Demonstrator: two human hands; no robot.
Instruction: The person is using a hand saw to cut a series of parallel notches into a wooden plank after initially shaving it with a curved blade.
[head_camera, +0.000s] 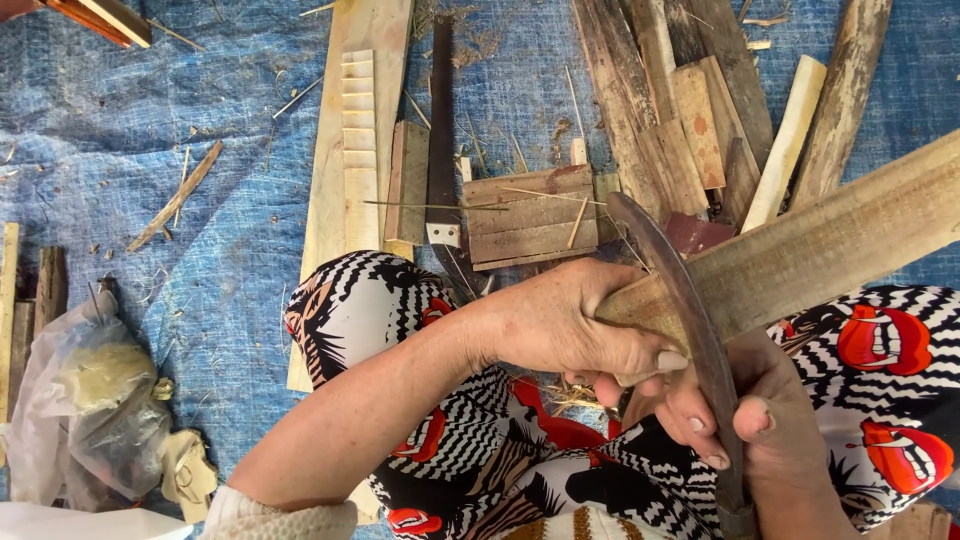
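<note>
My left hand (565, 325) grips the near end of a long flat wooden plank (830, 245) that runs up to the right edge. My right hand (755, 425) is closed around the handle of a curved dark metal blade (685, 300). The blade's edge rests across the plank's end, right beside my left thumb. Both hands sit over my lap, which is covered in black-and-white patterned cloth with red shapes (880, 345).
A blue tarp (120, 150) covers the ground. Wood scraps and planks (690, 110) lie ahead, with a notched pale board (358, 140) and a dark saw-like blade (441, 130). A crumpled plastic bag (85, 410) sits at the left. Splinters are scattered about.
</note>
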